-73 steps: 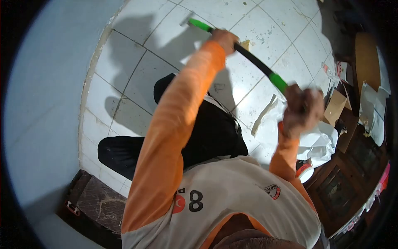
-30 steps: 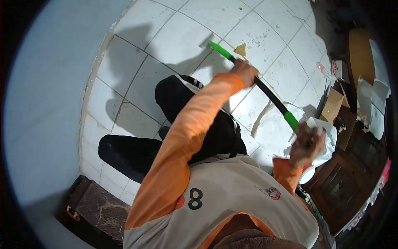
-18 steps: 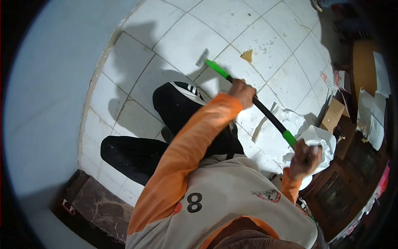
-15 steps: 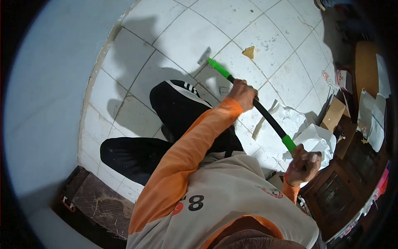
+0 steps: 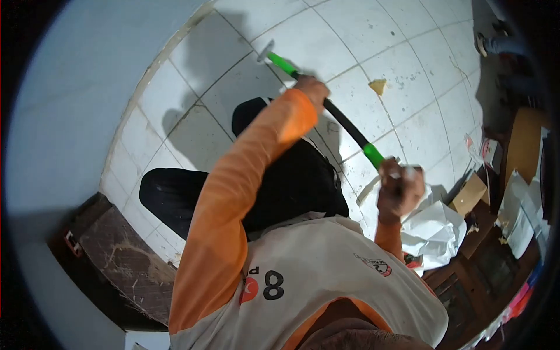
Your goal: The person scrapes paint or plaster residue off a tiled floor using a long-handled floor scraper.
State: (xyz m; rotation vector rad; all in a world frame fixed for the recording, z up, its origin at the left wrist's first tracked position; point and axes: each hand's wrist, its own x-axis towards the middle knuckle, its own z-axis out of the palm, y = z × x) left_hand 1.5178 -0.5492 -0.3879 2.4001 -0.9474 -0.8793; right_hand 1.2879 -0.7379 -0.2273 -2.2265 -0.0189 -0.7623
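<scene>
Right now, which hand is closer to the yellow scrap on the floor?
Left. The left hand grips the scraper beside the yellow scrap; the right hand holds the handle end, farther off.

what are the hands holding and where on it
Both hold one long scraper. The left hand grips the black shaft near the blade end; the right hand grips the top end, just past the green band.

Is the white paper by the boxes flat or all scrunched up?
Scrunched up. The white paper lies in a lumpy heap with folds and creases on the tiled floor, below the right hand.
</scene>
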